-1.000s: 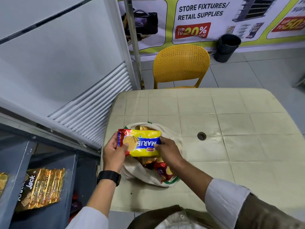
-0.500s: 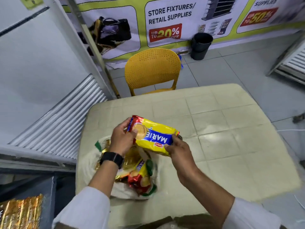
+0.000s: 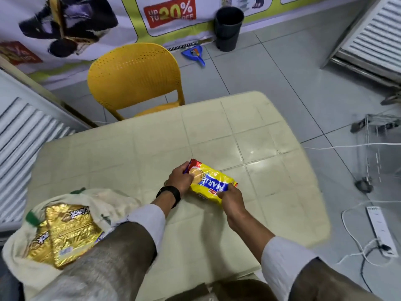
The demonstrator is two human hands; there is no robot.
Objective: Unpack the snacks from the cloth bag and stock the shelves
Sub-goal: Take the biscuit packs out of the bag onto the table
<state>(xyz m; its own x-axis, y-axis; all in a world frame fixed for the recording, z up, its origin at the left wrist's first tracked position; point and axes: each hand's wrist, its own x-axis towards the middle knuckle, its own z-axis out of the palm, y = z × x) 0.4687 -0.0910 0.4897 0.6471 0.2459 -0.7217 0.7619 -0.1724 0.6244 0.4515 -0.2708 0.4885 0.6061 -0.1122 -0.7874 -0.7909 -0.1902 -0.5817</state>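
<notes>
Snacks are still in the cloth bag (image 3: 19, 255) at the lower left of the frame, where gold packs (image 3: 63, 233) show through its open mouth, partly hidden by the left sleeve. Above it, at the upper left, a slatted panel (image 3: 28, 131) runs along the table (image 3: 134, 153), and a yellow chair (image 3: 134, 77) stands at the table's far edge. Near the centre, the left hand (image 3: 181, 181) is closed around the red end of a yellow biscuit pack (image 3: 211, 184), thumb and fingers pinching it from both faces. The pack sits low over the table top, tilted down toward the right; whether it touches the surface cannot be told. Just right of centre, the right hand (image 3: 231, 197) grips the pack's other end from below. The pack looks light, with a glossy film wrap that may slide under a loose pinch, and the biscuits inside would likely crack if squeezed or bent. Holding it by both ends, as here, or flat across the long sides seems safest. At the far right, a bin (image 3: 227, 27), cables and a power strip (image 3: 378, 230) lie on the floor.
</notes>
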